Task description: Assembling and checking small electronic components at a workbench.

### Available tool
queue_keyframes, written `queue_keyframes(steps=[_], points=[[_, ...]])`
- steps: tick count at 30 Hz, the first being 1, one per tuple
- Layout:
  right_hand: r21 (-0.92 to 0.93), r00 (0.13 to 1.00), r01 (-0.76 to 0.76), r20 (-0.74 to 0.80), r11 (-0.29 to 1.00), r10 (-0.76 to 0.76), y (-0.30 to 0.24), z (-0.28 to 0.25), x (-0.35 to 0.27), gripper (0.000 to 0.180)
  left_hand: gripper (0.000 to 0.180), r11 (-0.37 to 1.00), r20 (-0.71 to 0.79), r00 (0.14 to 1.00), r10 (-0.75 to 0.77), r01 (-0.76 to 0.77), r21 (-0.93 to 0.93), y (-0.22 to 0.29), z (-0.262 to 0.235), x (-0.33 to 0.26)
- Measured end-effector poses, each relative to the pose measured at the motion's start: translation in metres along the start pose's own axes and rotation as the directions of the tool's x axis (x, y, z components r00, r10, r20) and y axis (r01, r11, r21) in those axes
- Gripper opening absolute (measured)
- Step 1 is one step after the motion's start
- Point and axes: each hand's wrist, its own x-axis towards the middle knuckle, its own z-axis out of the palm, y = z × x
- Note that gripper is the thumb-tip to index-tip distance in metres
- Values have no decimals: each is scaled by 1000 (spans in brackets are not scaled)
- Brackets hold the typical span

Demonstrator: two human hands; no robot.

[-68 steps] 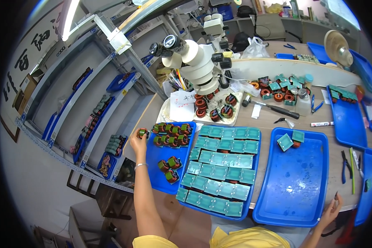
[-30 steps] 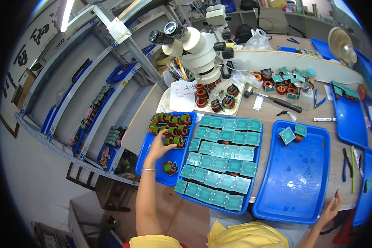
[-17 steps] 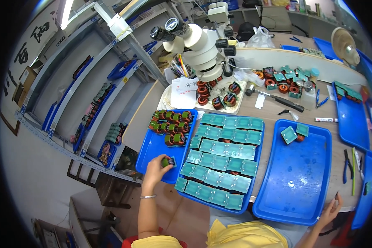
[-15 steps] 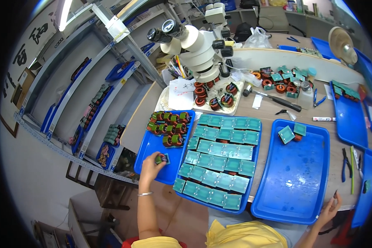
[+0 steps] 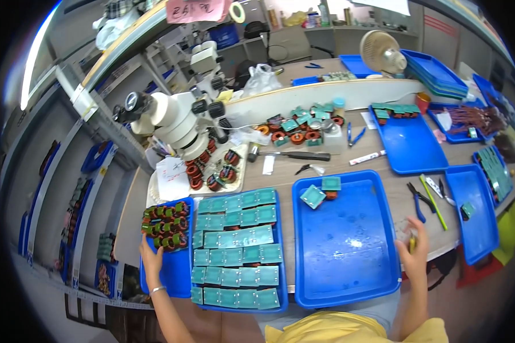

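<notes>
Left hand (image 5: 150,260) spread, touching coil cluster (image 5: 166,226) just above | right hand (image 5: 413,251) pinching small tool (image 5: 411,243)

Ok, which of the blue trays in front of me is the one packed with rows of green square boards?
The middle tray, between the tray of coils by your left hand and the larger tray with just two pieces at its far edge.

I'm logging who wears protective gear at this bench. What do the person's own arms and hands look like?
Both forearms are bare, with no gloves on either hand. The left hand has a thin, light bracelet at the wrist. The right hand shows no band that I can make out. A yellow top shows at the lower edge.
</notes>
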Motion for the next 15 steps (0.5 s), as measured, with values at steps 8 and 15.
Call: queue_keyframes(steps=[8, 15], points=[[-83, 880, 310, 402, 947, -252, -18, 110, 128, 63, 48, 851, 133, 991, 16, 57, -521, 148, -59, -73], [-168, 881, 304, 423, 938, -210, -10, 124, 123, 61, 29, 708, 70, 995, 75, -3, -707, 211, -74, -140]])
